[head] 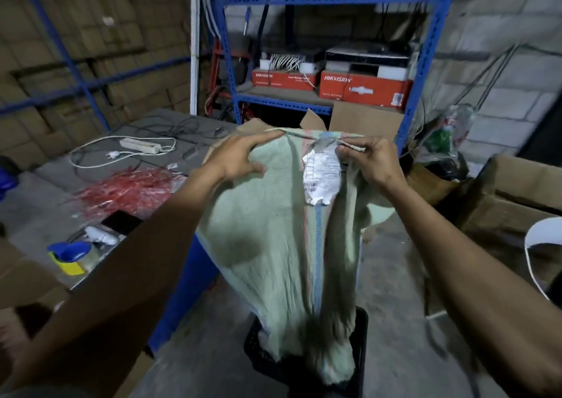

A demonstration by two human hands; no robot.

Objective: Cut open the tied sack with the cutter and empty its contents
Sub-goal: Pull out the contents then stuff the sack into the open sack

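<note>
A pale green woven sack [267,239] hangs upside down in front of me, its lower end dipping into a black plastic crate [261,355] on the floor. A torn white label [322,175] is stuck near the sack's top, beside a red and blue stripe. My left hand [240,157] grips the upper left edge of the sack. My right hand [368,160] pinches the upper right edge next to the label. The sack looks limp and flat. No cutter shows in either hand.
A grey table [39,212] on the left carries red plastic string [127,191], a white power strip [140,146], a phone and a blue-yellow tape dispenser [70,257]. A blue metal shelf [334,48] with red boxes stands behind. Cardboard boxes [511,203] sit at the right.
</note>
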